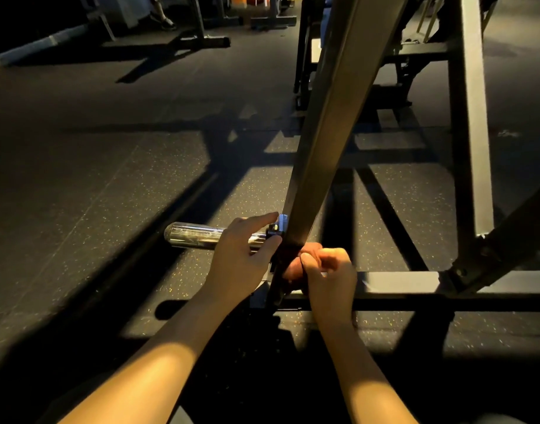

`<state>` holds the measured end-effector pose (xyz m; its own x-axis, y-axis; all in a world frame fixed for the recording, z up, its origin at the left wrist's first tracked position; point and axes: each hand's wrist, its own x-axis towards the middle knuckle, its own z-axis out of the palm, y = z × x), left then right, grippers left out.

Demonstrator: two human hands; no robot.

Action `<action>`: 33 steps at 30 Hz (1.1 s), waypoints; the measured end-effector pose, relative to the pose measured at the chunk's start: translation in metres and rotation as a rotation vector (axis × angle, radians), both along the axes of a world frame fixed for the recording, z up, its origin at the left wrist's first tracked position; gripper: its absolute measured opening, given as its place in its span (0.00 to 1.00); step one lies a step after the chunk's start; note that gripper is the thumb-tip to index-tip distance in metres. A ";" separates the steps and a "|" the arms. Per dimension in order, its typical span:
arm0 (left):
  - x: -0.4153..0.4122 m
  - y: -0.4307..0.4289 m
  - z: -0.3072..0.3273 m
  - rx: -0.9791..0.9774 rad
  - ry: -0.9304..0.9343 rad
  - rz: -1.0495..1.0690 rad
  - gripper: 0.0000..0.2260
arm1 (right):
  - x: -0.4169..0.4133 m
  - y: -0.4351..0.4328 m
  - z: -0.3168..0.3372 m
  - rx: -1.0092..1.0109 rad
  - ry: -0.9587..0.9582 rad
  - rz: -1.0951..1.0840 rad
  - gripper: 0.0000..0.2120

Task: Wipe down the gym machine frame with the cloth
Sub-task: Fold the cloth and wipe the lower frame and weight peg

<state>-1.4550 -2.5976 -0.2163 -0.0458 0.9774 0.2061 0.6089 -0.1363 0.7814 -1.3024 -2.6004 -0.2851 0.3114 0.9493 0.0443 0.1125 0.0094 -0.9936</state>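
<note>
A dark slanted beam of the gym machine frame (327,127) runs from the top centre down to a joint near the floor. My right hand (330,276) is closed on an orange-brown cloth (308,252), pressing it against the beam's lower end. My left hand (241,255) rests with fingers spread on a chrome weight peg (189,235) that sticks out to the left of the beam. Most of the cloth is hidden behind the beam and my fingers.
A horizontal base bar (415,283) runs right from the joint at floor level. More frame uprights (473,117) stand at the right. Dark speckled rubber floor (94,179) lies to the left, with other gym machines (207,35) at the back.
</note>
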 end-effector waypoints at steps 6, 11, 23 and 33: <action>0.012 0.008 -0.002 0.002 -0.057 -0.040 0.17 | -0.010 -0.009 0.032 0.188 0.176 -0.093 0.12; 0.011 0.013 -0.006 -0.021 -0.086 0.012 0.22 | -0.030 -0.009 -0.026 -0.175 0.096 -0.071 0.10; 0.014 0.013 -0.016 0.009 0.003 0.053 0.15 | -0.020 0.003 -0.007 -0.264 0.472 -0.176 0.01; 0.017 0.017 -0.017 0.046 -0.098 0.135 0.11 | -0.027 0.005 -0.009 -0.348 0.540 -0.177 0.03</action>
<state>-1.4377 -2.5807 -0.2335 -0.1976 0.9508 0.2384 0.5455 -0.0954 0.8326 -1.3295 -2.5951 -0.2942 0.3563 0.8127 -0.4611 -0.4315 -0.2946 -0.8527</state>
